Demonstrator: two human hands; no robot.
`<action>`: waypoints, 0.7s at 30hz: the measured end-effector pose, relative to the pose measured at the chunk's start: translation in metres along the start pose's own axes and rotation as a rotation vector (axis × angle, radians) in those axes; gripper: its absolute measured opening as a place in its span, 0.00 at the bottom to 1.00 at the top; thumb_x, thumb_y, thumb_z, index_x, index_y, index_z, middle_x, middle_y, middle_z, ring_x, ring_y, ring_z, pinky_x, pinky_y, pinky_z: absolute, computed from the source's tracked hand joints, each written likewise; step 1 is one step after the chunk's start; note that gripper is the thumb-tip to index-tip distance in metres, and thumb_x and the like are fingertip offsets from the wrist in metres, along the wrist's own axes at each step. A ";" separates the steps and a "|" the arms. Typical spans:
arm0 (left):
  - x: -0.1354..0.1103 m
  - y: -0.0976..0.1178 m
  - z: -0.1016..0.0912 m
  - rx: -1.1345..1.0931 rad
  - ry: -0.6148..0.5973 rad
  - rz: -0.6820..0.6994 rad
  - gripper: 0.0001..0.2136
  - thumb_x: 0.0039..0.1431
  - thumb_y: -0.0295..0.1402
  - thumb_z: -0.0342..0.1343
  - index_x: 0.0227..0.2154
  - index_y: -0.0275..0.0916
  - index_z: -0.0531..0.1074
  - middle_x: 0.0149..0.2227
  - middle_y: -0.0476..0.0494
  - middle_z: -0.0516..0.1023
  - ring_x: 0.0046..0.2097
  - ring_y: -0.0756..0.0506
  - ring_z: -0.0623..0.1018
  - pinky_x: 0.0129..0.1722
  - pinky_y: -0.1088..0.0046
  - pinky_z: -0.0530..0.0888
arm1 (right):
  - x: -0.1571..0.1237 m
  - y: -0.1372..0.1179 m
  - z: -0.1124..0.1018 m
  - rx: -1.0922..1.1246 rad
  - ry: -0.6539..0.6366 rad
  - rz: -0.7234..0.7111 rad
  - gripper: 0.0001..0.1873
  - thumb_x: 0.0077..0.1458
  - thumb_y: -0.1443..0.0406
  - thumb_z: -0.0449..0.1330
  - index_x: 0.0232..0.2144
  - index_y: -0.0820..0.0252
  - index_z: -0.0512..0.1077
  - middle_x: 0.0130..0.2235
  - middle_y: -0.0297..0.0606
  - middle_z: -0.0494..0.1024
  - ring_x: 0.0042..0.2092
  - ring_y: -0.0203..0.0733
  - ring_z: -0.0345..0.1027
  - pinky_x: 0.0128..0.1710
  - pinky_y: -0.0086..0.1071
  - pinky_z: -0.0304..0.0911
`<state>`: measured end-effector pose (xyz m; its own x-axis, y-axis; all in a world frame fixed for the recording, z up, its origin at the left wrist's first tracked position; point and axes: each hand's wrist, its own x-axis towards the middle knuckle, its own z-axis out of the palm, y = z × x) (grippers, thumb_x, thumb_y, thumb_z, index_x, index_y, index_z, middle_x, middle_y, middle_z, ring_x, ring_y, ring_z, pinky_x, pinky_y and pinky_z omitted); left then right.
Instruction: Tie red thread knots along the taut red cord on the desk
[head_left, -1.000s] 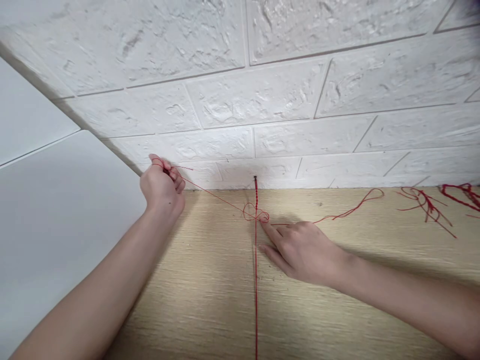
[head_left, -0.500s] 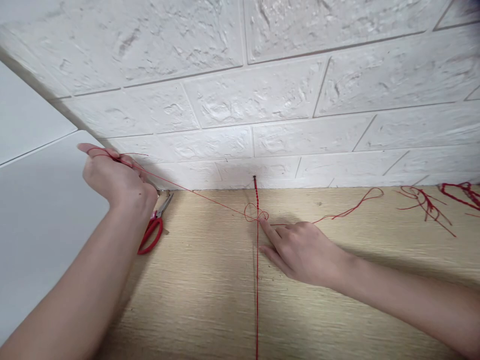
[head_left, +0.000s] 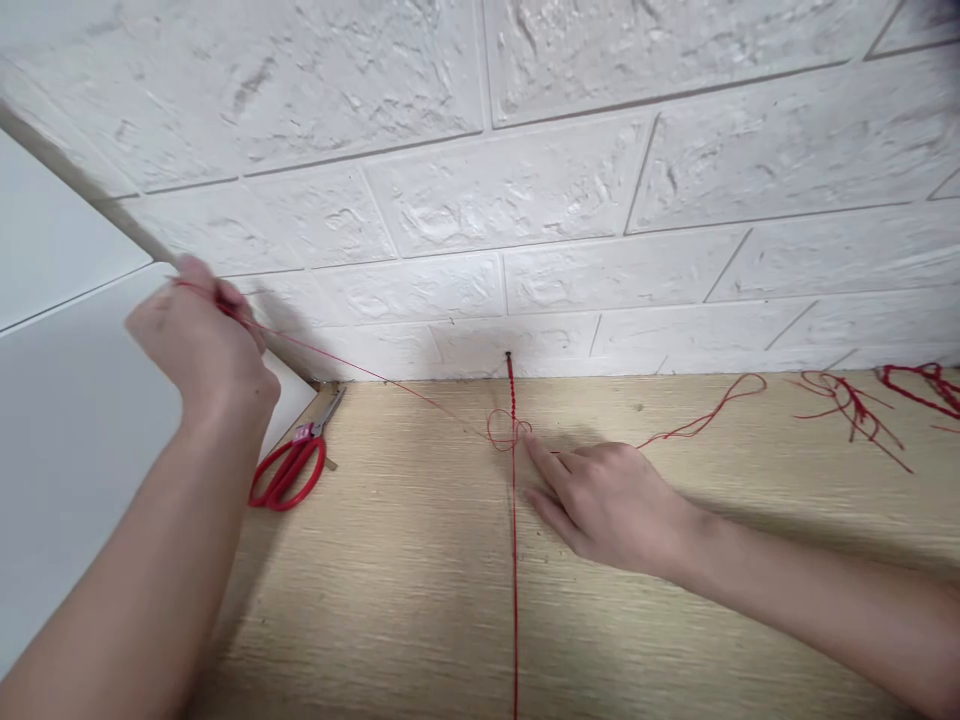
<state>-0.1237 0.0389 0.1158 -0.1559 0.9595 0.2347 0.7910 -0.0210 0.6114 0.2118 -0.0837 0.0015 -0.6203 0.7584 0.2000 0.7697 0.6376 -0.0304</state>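
My left hand (head_left: 199, 335), blurred by motion, is closed round a thin red thread (head_left: 337, 357) at the left, above the table. That thread runs tight down to a small open loop (head_left: 501, 428) around an upright red cord (head_left: 515, 580). A short twisted braid (head_left: 512, 390) tops the cord, fixed to a dark peg (head_left: 508, 355) at the wall's foot. My right hand (head_left: 600, 495) lies low beside the cord, index fingertip at the loop's right side, thumb apart, other fingers curled over the thread. Its tail (head_left: 701, 425) emerges beyond the knuckles. The exact grip is hidden.
Red-handled scissors (head_left: 292, 470) lie on the wooden table (head_left: 390, 600) near my left forearm. Loose red thread ends (head_left: 855, 410) and a red braided piece (head_left: 922, 385) rest at the far right. A white brick-patterned wall (head_left: 570, 190) closes off the back; a white panel (head_left: 67, 430) stands left.
My left hand has moved left and turned, drawing the thread with it and uncovering more of the scissors. My right hand has barely shifted, and the loop stays open around the cord.
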 end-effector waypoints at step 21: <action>-0.060 0.029 0.101 0.126 -0.788 0.360 0.08 0.55 0.39 0.57 0.32 0.39 0.75 0.28 0.49 0.76 0.31 0.49 0.72 0.30 0.74 0.64 | 0.014 0.023 0.006 0.422 0.070 0.236 0.07 0.56 0.73 0.56 0.27 0.58 0.67 0.32 0.35 0.73 0.37 0.42 0.64 0.39 0.36 0.52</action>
<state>-0.0315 0.0088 0.0435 0.5332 0.8163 -0.2221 0.7805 -0.3733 0.5014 0.2200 -0.0578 -0.0026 -0.4137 0.8871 0.2045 0.7511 0.4595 -0.4741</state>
